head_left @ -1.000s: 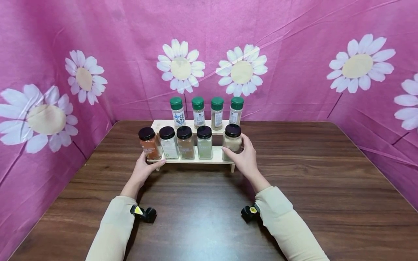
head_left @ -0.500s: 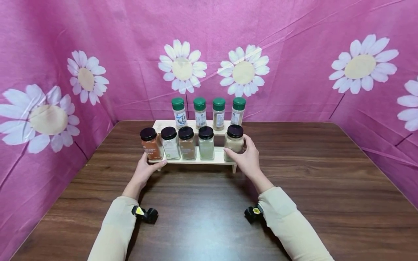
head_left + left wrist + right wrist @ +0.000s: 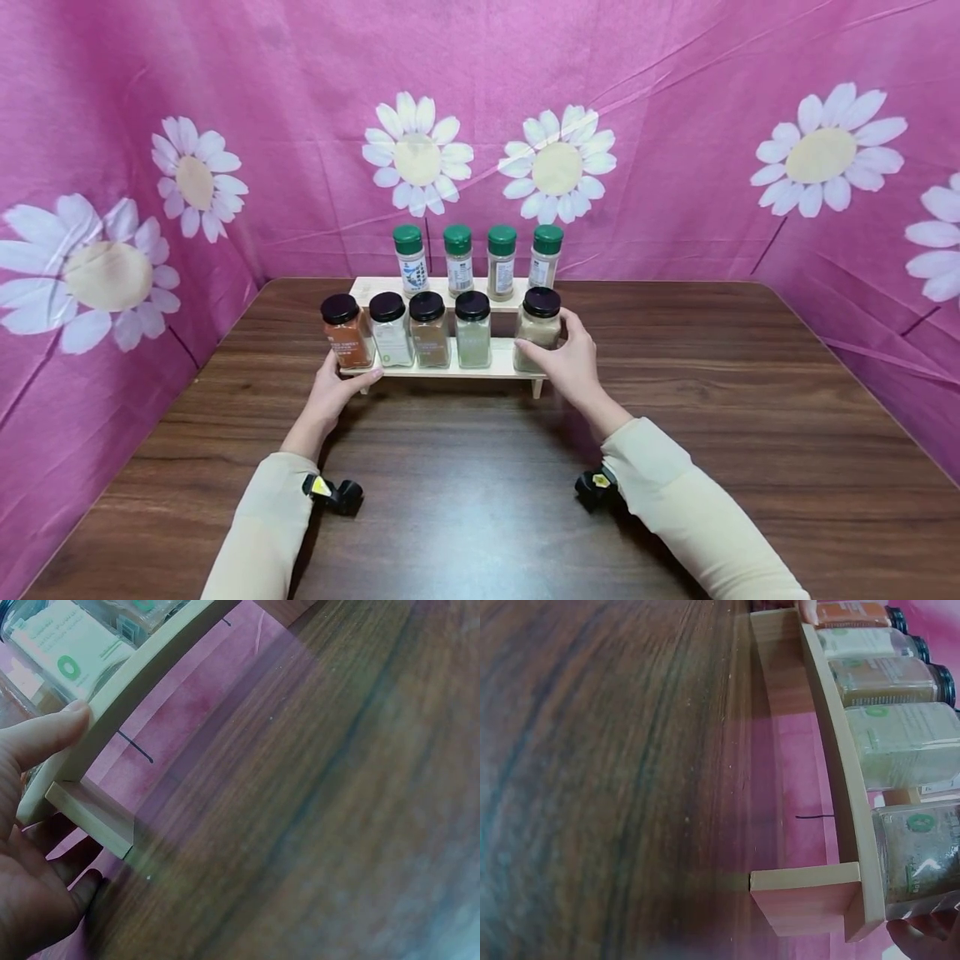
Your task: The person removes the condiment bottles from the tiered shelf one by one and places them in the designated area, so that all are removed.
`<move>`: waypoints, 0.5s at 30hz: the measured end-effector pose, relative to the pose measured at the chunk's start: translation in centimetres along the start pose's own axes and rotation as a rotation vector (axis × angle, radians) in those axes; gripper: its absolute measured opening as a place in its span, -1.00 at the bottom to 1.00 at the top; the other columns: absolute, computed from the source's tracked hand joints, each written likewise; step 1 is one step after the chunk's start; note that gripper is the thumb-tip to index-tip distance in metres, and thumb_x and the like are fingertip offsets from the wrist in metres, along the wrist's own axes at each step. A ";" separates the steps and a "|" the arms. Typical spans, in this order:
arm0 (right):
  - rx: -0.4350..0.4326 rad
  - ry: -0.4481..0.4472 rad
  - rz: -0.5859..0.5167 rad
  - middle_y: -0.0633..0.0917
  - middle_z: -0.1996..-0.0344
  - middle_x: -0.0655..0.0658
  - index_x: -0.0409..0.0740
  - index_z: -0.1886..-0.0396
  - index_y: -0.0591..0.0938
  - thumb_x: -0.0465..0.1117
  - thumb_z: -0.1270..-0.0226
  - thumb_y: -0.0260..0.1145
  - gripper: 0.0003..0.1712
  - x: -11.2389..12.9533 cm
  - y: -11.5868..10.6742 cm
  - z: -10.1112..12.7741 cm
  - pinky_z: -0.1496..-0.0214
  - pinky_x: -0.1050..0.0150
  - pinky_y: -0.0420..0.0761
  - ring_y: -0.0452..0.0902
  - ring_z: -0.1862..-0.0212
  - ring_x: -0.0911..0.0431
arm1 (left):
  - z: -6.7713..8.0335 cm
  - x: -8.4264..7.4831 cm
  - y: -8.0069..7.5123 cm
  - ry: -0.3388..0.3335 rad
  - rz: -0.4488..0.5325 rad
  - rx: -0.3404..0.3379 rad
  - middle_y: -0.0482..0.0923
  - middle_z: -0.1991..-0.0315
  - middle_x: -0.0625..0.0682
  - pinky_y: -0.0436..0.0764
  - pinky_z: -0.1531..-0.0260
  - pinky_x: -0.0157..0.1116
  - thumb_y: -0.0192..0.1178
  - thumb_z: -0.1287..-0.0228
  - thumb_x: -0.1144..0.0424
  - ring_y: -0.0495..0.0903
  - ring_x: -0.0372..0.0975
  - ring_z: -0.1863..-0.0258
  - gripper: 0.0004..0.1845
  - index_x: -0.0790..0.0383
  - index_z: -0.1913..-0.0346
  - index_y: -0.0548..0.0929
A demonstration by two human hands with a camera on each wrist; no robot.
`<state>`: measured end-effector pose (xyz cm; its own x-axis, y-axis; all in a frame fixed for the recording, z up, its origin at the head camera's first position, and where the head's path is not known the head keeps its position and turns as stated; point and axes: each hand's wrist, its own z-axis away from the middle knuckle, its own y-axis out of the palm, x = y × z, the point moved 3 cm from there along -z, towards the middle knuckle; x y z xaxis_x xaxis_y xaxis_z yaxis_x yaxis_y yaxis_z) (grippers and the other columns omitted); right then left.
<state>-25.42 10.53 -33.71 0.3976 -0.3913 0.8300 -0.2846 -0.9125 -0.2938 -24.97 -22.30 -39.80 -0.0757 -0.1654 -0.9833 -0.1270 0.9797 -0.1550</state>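
A two-tier wooden spice rack [image 3: 498, 360] stands on the table. My left hand [image 3: 330, 395] grips the left end of its lower shelf, thumb [image 3: 56, 731] on the front edge and other fingers below, near the rack's leg [image 3: 94, 817]. My right hand [image 3: 572, 360] holds the rightmost black-lidded spice jar [image 3: 542, 321], filled with beige powder, thumb across its front; the fingers behind it are mostly hidden. Left of that jar, past a gap, stand a green jar [image 3: 473, 337], a brown jar [image 3: 430, 340], a white-labelled jar [image 3: 392, 340] and an orange-red jar [image 3: 347, 342].
Several green-capped shakers [image 3: 502, 262] stand in a row on the upper shelf. The brown wood-grain table [image 3: 465, 483] extends in front and to both sides. A pink curtain with daisies [image 3: 675, 217] hangs behind and at the sides.
My right forearm has swung slightly outward to the right, while that hand keeps its hold on the beige jar. The left hand and the rack stay nearly as they were.
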 end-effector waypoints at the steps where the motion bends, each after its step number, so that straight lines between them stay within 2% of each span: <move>1: -0.002 0.009 -0.008 0.55 0.26 -0.20 -0.29 0.08 0.43 -0.22 0.25 0.48 -0.35 0.0 -0.1 0.0 0.21 0.22 0.40 0.42 0.23 0.07 | 0.0 0.0 0.0 -0.001 -0.001 0.000 0.24 -0.09 0.16 0.15 0.02 -0.29 0.29 0.09 0.38 0.20 -0.17 -0.01 -0.27 0.26 -0.19 0.18; 8: -0.010 0.062 -0.042 0.54 0.22 -0.24 -0.34 0.04 0.40 -0.31 0.25 0.46 -0.32 -0.1 -1.6 0.5 0.22 0.25 0.43 0.42 0.21 0.07 | 0.0 0.0 0.1 -0.007 0.009 0.004 0.22 -0.11 0.16 0.11 -0.03 -0.26 0.29 0.09 0.38 0.17 -0.16 -0.04 -0.26 0.27 -0.20 0.16; 15: -0.029 0.081 -0.009 0.54 0.25 -0.21 -0.32 0.05 0.42 -0.33 0.27 0.46 -0.34 -0.5 -3.4 0.7 0.31 0.46 0.40 0.40 0.26 0.13 | 0.0 0.1 0.0 -0.015 0.017 0.001 0.21 -0.12 0.16 0.10 -0.04 -0.26 0.29 0.09 0.38 0.17 -0.16 -0.05 -0.25 0.27 -0.20 0.15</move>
<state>-24.07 13.73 -33.47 0.3288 -0.3706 0.8686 -0.3071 -0.9117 -0.2728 -25.03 -22.35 -39.89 -0.0631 -0.1470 -0.9871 -0.1244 0.9825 -0.1384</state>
